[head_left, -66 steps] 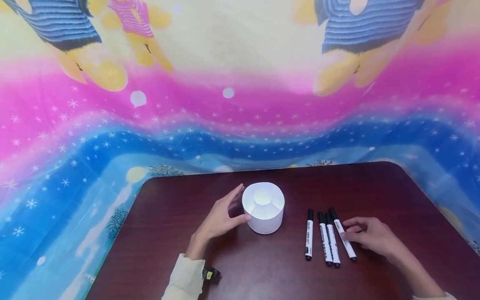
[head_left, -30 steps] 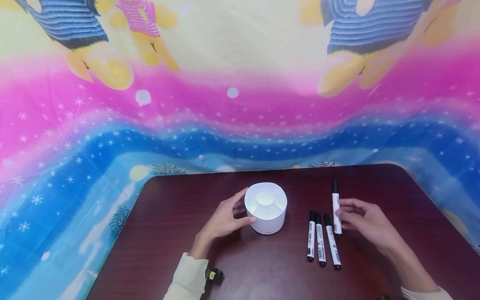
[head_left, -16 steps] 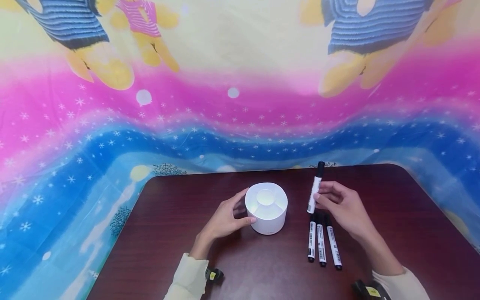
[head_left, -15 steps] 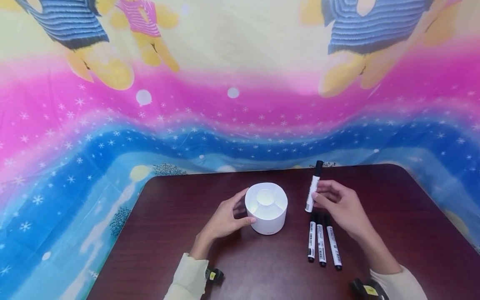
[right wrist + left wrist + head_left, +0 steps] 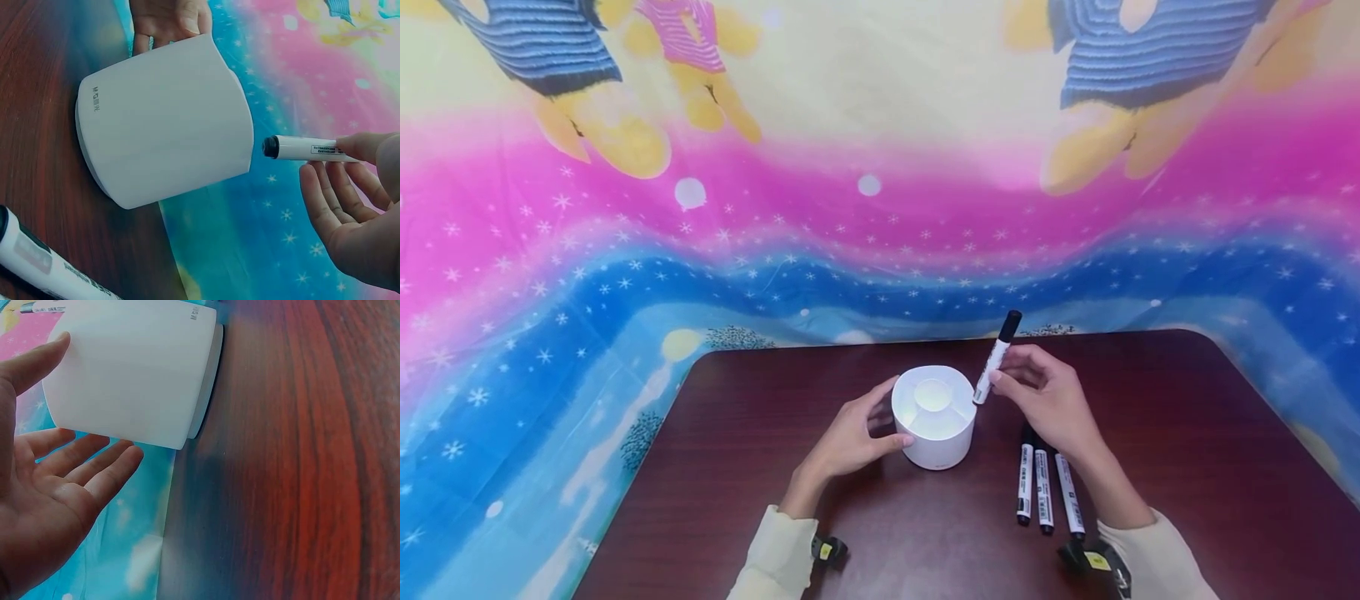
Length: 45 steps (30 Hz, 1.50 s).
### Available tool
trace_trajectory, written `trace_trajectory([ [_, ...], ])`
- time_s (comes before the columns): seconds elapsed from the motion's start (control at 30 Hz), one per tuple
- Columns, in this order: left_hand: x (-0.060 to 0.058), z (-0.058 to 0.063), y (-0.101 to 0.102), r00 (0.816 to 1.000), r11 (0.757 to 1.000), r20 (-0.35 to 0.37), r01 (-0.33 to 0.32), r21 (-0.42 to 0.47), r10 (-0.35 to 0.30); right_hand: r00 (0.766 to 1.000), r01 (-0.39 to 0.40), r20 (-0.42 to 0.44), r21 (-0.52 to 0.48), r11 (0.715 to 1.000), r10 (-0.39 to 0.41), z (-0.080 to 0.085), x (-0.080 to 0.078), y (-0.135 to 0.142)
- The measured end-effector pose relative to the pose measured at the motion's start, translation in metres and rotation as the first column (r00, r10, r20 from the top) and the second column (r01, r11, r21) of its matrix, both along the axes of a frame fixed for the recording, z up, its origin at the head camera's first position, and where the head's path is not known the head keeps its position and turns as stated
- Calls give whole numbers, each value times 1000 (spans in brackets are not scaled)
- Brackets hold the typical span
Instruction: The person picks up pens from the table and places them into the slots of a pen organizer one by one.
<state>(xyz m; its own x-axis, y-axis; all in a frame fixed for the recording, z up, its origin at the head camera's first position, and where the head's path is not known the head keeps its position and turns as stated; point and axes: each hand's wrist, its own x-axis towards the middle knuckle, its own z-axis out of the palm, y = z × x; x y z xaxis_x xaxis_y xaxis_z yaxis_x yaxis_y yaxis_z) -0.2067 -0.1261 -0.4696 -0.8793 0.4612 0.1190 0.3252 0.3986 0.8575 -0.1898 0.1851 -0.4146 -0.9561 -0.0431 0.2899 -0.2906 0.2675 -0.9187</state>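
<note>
A round white pen holder (image 5: 934, 450) with inner compartments stands upright on the dark wooden table. My left hand (image 5: 852, 437) holds it from the left, thumb at the front and fingers around the far side; in the left wrist view the palm is away from its wall. My right hand (image 5: 1048, 396) pinches a white marker (image 5: 992, 368) between thumb and fingers, black cap up and tilted to the right. In the right wrist view the marker's lower black end is just off the holder's rim. Another three markers (image 5: 1043, 492) lie side by side on the table, cap ends partly hidden.
The table's far edge (image 5: 820, 347) meets a colourful cartoon cloth (image 5: 880, 250) hanging behind it. Dark wrist devices with yellow labels are at the left cuff (image 5: 827, 551) and the right cuff (image 5: 1093, 560).
My right hand has picked up the rightmost marker and carried it left and up to the holder's rim. The lying markers have shifted slightly. My left hand stays at the holder.
</note>
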Motion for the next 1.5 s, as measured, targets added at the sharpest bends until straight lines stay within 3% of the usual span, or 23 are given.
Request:
trace_trajectory([
  [0.67, 0, 0, -1, 1000, 1000, -9, 5, 2, -5, 999, 10, 50, 43, 999, -12, -11, -1, -11],
  [1.0, 0, 1, 0, 1000, 1000, -3, 4, 4, -4, 997, 14, 78, 156, 988, -26, -17, 0, -12],
  [1.5, 0, 1, 0, 1000, 1000, -5, 2, 15, -2, 995, 34, 87, 211, 977, -54, -28, -2, -13],
])
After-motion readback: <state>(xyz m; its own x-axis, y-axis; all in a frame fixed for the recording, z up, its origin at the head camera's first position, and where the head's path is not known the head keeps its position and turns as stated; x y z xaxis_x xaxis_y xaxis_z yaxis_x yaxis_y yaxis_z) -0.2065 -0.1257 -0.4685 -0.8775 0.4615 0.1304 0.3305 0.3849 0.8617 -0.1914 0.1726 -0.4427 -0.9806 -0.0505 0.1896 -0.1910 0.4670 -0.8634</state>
